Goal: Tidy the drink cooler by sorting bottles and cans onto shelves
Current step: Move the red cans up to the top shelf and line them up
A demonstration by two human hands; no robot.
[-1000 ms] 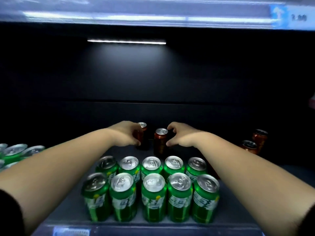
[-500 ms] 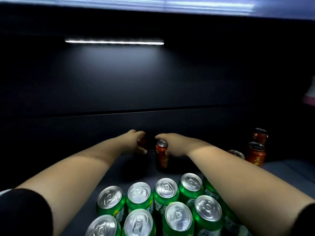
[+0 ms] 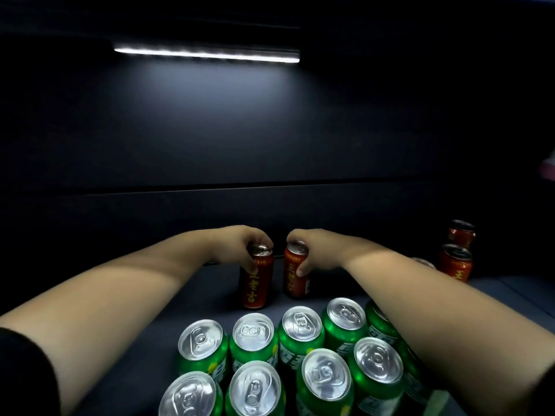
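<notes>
Two red cans with yellow lettering stand upright side by side on the dark shelf (image 3: 192, 298), behind the green cans. My left hand (image 3: 240, 247) grips the top of the left red can (image 3: 256, 280). My right hand (image 3: 315, 250) grips the top of the right red can (image 3: 295, 276). Several green cans with silver tops (image 3: 300, 355) stand packed in two rows at the front of the shelf, under my forearms.
More red cans (image 3: 455, 261) stand at the far right of the shelf, one partly hidden by my right arm. The dark back wall (image 3: 270, 145) is close behind the held cans. A light strip (image 3: 207, 54) glows above.
Both red cans have come forward toward the green rows, with my hands on their tops. My head has moved in closer and lower into the shelf.
</notes>
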